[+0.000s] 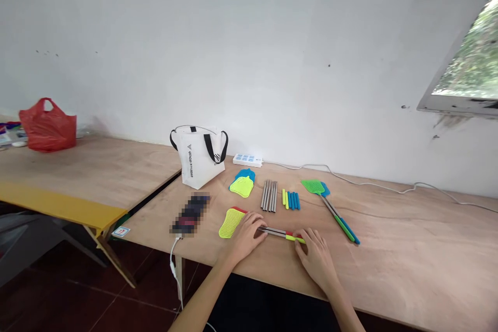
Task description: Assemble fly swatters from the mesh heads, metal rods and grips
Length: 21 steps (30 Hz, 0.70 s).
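Two fly swatters lie side by side near the table's front edge, one with a yellow-green mesh head (229, 224) and one with a red head mostly hidden behind it. My left hand (247, 233) is closed over their necks where the heads meet the metal shafts (274, 231). At the other end, my right hand (316, 253) has its fingers closed on the yellow and red handles (292, 237). Beyond my hands are several loose metal tubes (269, 196), yellow and blue handle grips (291, 200), and loose blue and yellow swatter heads (241, 187).
Green and blue fly swatters (330, 207) lie on the right. A white tote bag (200, 161) and power strip (247, 160) stand at the back, with a cable along the wall. A blurred dark device (190, 215) is plugged in at left. A red bag (50, 127) sits on another table.
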Tool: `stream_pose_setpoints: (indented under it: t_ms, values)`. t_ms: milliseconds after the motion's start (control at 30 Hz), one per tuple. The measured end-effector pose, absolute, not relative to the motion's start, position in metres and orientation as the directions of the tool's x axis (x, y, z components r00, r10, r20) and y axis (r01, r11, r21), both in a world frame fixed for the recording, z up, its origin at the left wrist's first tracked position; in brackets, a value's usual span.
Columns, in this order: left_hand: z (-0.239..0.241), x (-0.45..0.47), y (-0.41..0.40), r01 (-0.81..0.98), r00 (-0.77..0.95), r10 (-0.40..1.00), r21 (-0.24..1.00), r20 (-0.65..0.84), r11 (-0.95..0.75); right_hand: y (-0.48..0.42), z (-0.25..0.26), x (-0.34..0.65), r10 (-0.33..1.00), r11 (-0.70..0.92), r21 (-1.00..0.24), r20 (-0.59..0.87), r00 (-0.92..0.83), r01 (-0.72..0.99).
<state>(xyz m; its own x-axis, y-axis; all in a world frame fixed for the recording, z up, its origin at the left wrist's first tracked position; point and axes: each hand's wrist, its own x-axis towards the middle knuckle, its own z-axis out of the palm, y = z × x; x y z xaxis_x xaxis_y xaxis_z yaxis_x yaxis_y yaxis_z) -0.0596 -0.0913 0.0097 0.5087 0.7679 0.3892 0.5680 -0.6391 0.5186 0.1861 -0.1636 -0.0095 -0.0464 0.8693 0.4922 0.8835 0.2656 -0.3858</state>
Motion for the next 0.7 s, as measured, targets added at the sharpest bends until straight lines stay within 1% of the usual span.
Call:
stream_pose_setpoints:
  t_ms: [133, 267, 400, 567, 700]
  values:
    - [0.012, -0.063, -0.096, 0.577, 0.499, 0.776, 0.520, 0.386, -0.630, -0.162, -0.012, 0.190, 0.862, 0.273, -0.369, 0.503, -0.056, 0.888]
    - [0.012, -0.063, -0.096, 0.578, 0.504, 0.768, 0.507, 0.395, -0.639, -0.162, -0.012, 0.195, 0.872, 0.293, -0.375, 0.481, -0.085, 0.880]
    - [0.013, -0.061, -0.094, 0.598, 0.481, 0.780, 0.501, 0.399, -0.625, -0.163, -0.010, 0.194, 0.862, 0.290, -0.346, 0.499, -0.087, 0.892]
    - [0.014, -0.058, -0.097, 0.670, 0.423, 0.818, 0.474, 0.390, -0.572, -0.165, -0.007, 0.193, 0.876, 0.297, -0.321, 0.467, -0.122, 0.899]
    - [0.011, -0.058, -0.096, 0.718, 0.366, 0.840, 0.453, 0.399, -0.528, -0.165, -0.010, 0.197, 0.880, 0.339, -0.311, 0.438, -0.183, 0.888]
